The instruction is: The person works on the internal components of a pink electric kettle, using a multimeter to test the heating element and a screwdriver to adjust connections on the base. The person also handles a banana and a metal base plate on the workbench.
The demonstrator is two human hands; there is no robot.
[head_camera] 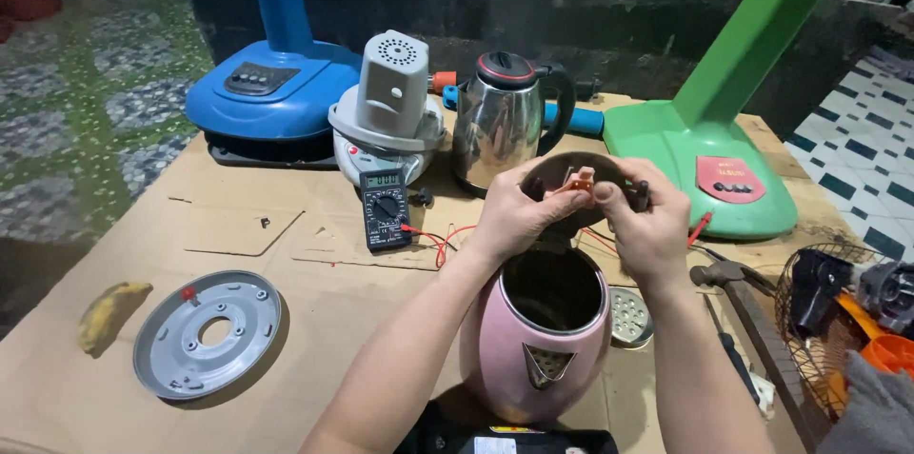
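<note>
Left hand (514, 216) and right hand (647, 226) pinch a small orange plastic part (579, 184) above the open pink plastic kettle (543, 340), raised for inspection; black digital multimeter (385, 210) lies left of the kettle.

2 bare forearms, no sleeves; hands (514, 216) without gloves, rings or watch.

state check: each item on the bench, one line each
pink kettle: upright, lid open, inside dark
small orange part: pinched between both hands
left hand: gripping the part
right hand: gripping the part
multimeter: display lit, red leads attached
steel kettle: upright, lid closed
grey base plate: lying flat, detached
</note>
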